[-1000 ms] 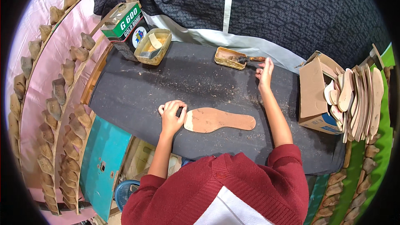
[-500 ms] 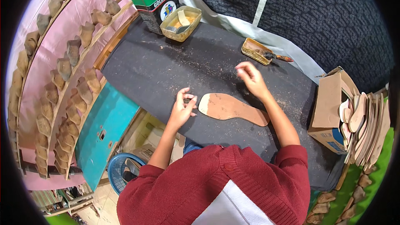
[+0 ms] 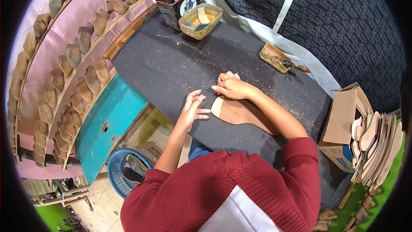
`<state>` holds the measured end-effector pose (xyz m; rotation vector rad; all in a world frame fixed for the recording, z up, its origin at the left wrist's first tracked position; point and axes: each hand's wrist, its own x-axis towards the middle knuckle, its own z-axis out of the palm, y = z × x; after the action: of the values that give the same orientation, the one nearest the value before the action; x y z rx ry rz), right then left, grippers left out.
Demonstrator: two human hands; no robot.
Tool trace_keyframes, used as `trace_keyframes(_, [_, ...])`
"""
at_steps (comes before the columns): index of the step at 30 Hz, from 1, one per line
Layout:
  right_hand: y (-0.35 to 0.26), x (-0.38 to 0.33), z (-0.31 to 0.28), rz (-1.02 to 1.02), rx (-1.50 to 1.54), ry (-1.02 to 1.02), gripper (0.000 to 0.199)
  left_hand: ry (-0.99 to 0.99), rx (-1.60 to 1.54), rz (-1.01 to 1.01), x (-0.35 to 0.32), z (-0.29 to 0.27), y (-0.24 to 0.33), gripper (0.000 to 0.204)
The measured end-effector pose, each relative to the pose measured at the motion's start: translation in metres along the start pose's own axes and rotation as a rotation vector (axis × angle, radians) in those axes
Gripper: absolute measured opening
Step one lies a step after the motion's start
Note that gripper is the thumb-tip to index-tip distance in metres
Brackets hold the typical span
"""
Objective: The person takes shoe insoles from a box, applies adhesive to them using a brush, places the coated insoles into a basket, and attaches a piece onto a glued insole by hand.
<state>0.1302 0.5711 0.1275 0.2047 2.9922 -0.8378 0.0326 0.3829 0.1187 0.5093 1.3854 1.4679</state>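
Observation:
A shoe insole (image 3: 238, 112), brown with a pale cream tip at its wide end, lies flat on the dark-covered table (image 3: 171, 66). My left hand (image 3: 192, 111) is beside that pale tip, fingers apart and nothing held; one fingertip reaches close to the insole's edge, and I cannot tell if it touches. Over the far edge of the wide end is my right hand (image 3: 234, 87), its fingers curled together. Whatever those fingers hold, if anything, is hidden. My right forearm passes above the insole's narrow end.
A glue can (image 3: 175, 2) and a plastic tub (image 3: 201, 22) with yellowish residue stand at the far left. A small tray (image 3: 274, 58) with a brush (image 3: 296, 66) sits far right. Near right, a cardboard box (image 3: 339, 122) adjoins stacked soles (image 3: 377, 141). Shelved shoe lasts (image 3: 73, 56) line the left.
My right hand has come leftward and down from above the table to the insole's wide end, its fingers curling. My left hand's fingers have spread near the tip. The whole view has shifted slightly.

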Motion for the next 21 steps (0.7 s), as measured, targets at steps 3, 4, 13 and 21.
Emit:
trace_keyframes(3, [0.002, 0.003, 0.005, 0.012, -0.025, -0.015, 0.043, 0.003, -0.013, 0.003, 0.000, 0.001, -0.002, 0.044])
trace_keyframes(4, [0.002, 0.004, 0.004, 0.011, -0.026, -0.015, 0.043, 0.007, -0.012, 0.014, 0.000, 0.001, -0.001, 0.044])
trace_keyframes(13, [0.005, -0.007, -0.038, -0.060, 0.106, -0.157, 0.040, -0.157, 0.184, 0.044, 0.010, 0.005, -0.008, 0.037])
trace_keyframes(21, [-0.008, -0.018, -0.062, -0.060, 0.108, -0.133, 0.039, -0.151, 0.211, 0.132, 0.015, 0.021, -0.005, 0.022])
